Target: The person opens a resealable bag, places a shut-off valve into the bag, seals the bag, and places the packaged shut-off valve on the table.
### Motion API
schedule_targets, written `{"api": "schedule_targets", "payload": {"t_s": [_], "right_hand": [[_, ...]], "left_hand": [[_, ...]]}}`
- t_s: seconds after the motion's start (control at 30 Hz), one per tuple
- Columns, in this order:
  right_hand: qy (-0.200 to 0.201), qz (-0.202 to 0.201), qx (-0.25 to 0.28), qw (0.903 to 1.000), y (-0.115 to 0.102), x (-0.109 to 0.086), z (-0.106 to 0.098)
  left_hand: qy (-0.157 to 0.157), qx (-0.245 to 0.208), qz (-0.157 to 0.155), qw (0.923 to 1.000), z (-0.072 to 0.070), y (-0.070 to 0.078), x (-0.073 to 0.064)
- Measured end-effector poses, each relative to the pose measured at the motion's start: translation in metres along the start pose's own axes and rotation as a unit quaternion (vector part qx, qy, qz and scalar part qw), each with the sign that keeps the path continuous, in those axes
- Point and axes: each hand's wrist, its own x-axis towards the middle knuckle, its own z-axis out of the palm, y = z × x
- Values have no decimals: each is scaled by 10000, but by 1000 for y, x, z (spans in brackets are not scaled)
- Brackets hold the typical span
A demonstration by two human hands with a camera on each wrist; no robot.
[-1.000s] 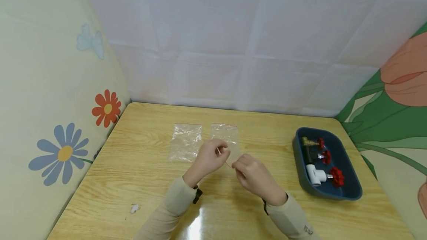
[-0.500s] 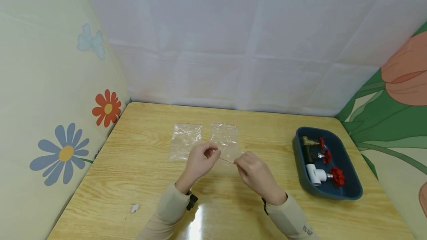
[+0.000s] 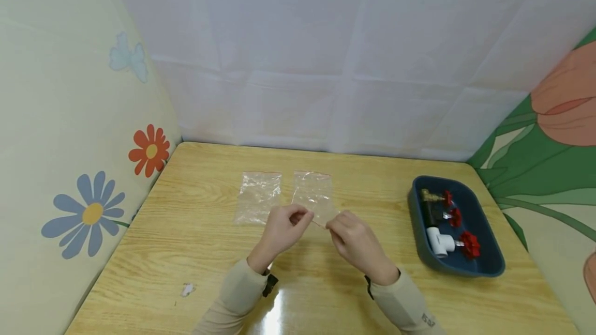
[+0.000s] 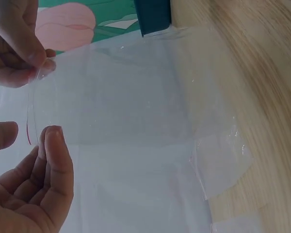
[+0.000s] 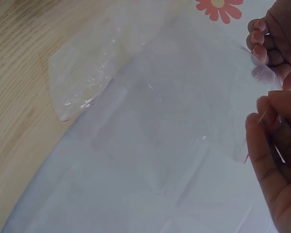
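Note:
A clear zip-lock bag [image 4: 111, 97] with a red line along its mouth hangs between my hands, above the table. My right hand [image 3: 356, 239] pinches the mouth edge of this bag between thumb and fingers. At the other end of the mouth is my left hand [image 3: 279, 229]. Its fingers [image 4: 58, 155] lie against the plastic, with the thumb standing apart from them. Behind the hands, two more clear zip-lock bags lie flat side by side, a left bag [image 3: 258, 198] and a right bag [image 3: 313, 185] partly covered by the held one.
On the right stands a dark blue bin [image 3: 489, 252] with several red-handled valves, including a white tee-shaped one [image 3: 440, 243]. A small white scrap [image 3: 188, 289] lies on the wood-grain table [image 3: 153, 252] at the left. A white cloth wall [image 3: 279, 66] borders the back.
My left hand moved left and slightly down, drawing the bag's mouth edge straighter, then came back a little to the right. My right hand stays nearly in place, still pinching the bag.

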Motion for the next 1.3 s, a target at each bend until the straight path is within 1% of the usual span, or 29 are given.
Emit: {"api": "schedule_targets", "payload": {"t_s": [0.17,0.33,0.43,0.57,0.67,0.73,0.8,0.87,0.93,0.97,1.0,1.07,1.17,1.23,1.3], "right_hand": [[-45,-134,84,9999,0,1,0],[-57,-318,84,9994,-1,2,1],[-63,-387,79,9992,-1,2,1],[-106,-343,100,9993,-1,2,1],[-103,-273,207,9994,-1,1,1],[-31,-160,307,9994,-1,0,1],[173,49,373,9991,-1,-1,1],[479,408,299,9976,0,-3,1],[827,813,72,9932,2,-4,1],[934,1037,-41,9902,2,-5,0],[951,1288,-150,9870,3,-5,0],[744,1805,-236,9805,4,-4,-2],[239,2462,76,9689,5,-3,-2],[20,2787,344,9598,5,-3,-1],[-26,2965,542,9535,4,-2,1]], "left_hand": [[365,174,323,9987,7,0,1],[779,412,616,9942,14,-2,2],[961,550,711,9913,17,-3,1],[1199,865,808,9857,19,-5,1],[1385,1062,981,9798,20,-5,1],[1465,1127,1103,9765,21,-5,2],[1507,1181,1182,9744,22,-6,2],[1507,1203,1201,9739,22,-6,2],[1478,1193,1176,9747,22,-5,2],[1472,1195,1164,9749,22,-5,2],[1453,1181,1140,9757,22,-5,2],[1434,1162,1106,9766,22,-4,3],[1427,1132,1067,9775,22,-4,3],[1426,1130,1061,9776,22,-4,2],[1414,1114,1068,9779,22,-4,2]]}}
